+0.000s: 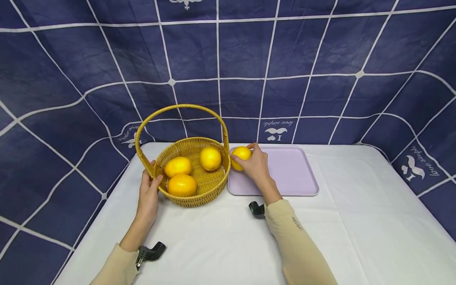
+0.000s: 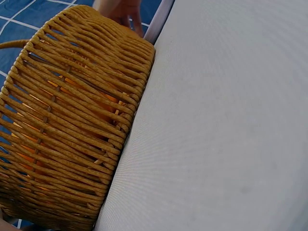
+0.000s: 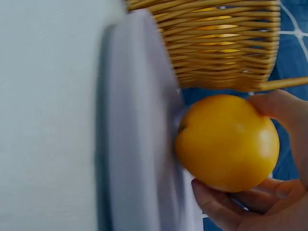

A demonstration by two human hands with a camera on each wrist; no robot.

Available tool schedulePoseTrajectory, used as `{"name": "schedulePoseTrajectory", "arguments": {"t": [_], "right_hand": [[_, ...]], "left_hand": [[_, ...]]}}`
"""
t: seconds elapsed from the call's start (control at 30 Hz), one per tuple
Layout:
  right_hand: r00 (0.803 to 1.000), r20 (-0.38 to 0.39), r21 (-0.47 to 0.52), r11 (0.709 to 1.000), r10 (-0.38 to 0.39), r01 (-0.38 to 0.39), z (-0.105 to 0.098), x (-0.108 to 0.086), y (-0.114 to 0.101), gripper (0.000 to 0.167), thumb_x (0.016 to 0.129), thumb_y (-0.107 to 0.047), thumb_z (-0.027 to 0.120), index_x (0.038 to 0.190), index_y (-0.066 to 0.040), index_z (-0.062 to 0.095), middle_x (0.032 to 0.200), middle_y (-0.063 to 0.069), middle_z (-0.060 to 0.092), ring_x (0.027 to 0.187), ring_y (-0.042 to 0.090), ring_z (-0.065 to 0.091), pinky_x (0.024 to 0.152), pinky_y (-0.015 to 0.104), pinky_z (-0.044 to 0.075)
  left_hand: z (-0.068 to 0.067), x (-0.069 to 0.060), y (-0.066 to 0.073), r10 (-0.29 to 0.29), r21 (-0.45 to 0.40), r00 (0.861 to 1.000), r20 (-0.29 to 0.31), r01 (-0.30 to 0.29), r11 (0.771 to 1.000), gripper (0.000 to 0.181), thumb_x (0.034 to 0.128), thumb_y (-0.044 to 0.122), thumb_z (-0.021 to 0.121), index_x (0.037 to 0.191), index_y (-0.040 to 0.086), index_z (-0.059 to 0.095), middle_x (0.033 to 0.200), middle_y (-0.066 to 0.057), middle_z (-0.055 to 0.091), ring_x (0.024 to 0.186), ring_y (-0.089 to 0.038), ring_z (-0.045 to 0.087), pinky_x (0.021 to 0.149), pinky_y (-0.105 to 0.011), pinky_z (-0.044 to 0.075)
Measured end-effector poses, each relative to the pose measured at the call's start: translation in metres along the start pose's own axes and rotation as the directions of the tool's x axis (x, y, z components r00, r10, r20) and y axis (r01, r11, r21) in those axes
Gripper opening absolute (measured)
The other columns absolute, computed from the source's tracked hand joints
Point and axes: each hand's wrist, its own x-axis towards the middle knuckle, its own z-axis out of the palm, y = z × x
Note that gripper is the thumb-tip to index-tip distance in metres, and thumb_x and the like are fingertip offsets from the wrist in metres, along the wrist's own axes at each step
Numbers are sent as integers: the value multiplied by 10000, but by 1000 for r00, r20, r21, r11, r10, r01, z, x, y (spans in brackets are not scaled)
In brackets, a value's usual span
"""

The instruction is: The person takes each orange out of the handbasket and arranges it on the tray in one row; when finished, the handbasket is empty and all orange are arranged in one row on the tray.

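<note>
A wicker basket (image 1: 194, 201) with a tall handle holds three yellow-orange fruits, two at its left (image 1: 178, 166) and one at its right (image 1: 210, 158). My left hand (image 1: 148, 198) grips the basket's left side at the foot of the handle. At the left end of a lilac tray (image 1: 290, 170), my right hand (image 1: 257, 164) holds another yellow fruit (image 1: 240, 157) between thumb and fingers. The right wrist view shows this fruit (image 3: 226, 144) beside the basket wall (image 3: 216, 53); whether it touches the tray, I cannot tell.
A white cloth (image 1: 213, 245) covers the table. Behind it hangs a dark blue curtain (image 1: 242, 99) with white lines. The tray stands right against or very near the basket's right side, and the basket handle (image 1: 183, 106) arches high above its rim.
</note>
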Motion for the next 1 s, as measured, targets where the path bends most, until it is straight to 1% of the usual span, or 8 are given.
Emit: {"name": "schedulePoseTrajectory", "arguments": {"t": [0.1, 0.17, 0.27, 0.47, 0.6, 0.8, 1.0], "right_hand": [[999, -2, -1, 999, -36, 36, 5, 0, 4, 685, 859, -444, 842, 1324, 4, 613, 1218, 246, 732, 1089, 428, 685, 917, 490, 572], [998, 5, 7, 998, -55, 55, 8, 0, 6, 677, 884, -418, 832, 1365, 0, 604, 1253, 239, 723, 1114, 418, 684, 954, 489, 567], [998, 17, -6, 998, -68, 68, 14, 0, 8, 668, 909, -385, 816, 1411, -11, 580, 1261, 229, 724, 1125, 403, 690, 982, 485, 564], [999, 20, -32, 999, -38, 38, 19, -2, 7, 683, 958, -390, 755, 1484, -21, 524, 1316, 231, 701, 1177, 416, 676, 1017, 500, 558], [999, 29, -32, 999, -35, 36, 20, -2, 7, 653, 993, -365, 712, 1510, -23, 505, 1378, 228, 669, 1225, 404, 663, 1056, 495, 544], [999, 48, -23, 999, -25, 26, 22, -2, 7, 644, 1030, -308, 653, 1548, 17, 451, 1481, 272, 581, 1355, 421, 582, 1183, 497, 445], [999, 44, -14, 1000, -5, 6, 22, -4, 5, 629, 1063, -322, 577, 1563, 28, 425, 1513, 281, 545, 1392, 433, 545, 1214, 507, 404]], "left_hand": [[1, 0, 0, -8, -5, 1000, 3, 8, 1000, 612, 1134, 171, 410, 1695, 285, 195, 1738, 12, 262, 1571, -186, 288, 1299, -319, 233], [1, 0, 0, -10, -12, 1000, 4, 10, 1000, 610, 1134, 172, 409, 1694, 287, 197, 1735, 19, 268, 1569, -180, 291, 1302, -324, 231], [1, 0, 1, -5, -14, 1000, 8, 5, 1000, 608, 1134, 173, 408, 1694, 279, 198, 1735, 18, 270, 1567, -184, 293, 1302, -328, 231], [1, 0, 0, 8, 1, 1000, 10, -8, 1000, 602, 1132, 175, 408, 1693, 254, 205, 1736, -17, 267, 1565, -207, 297, 1289, -330, 245], [1, 0, 0, 5, 8, 1000, 11, -5, 1000, 601, 1134, 191, 406, 1693, 271, 203, 1740, -20, 260, 1566, -209, 293, 1285, -342, 243], [1, 0, 0, 7, 5, 1000, 9, -7, 1000, 599, 1134, 192, 412, 1692, 258, 206, 1727, 12, 286, 1556, -186, 308, 1282, -328, 247], [0, -1, 0, 11, 9, 1000, 9, -11, 1000, 598, 1135, 192, 408, 1692, 265, 203, 1737, -18, 264, 1568, -208, 294, 1298, -339, 235]]}}
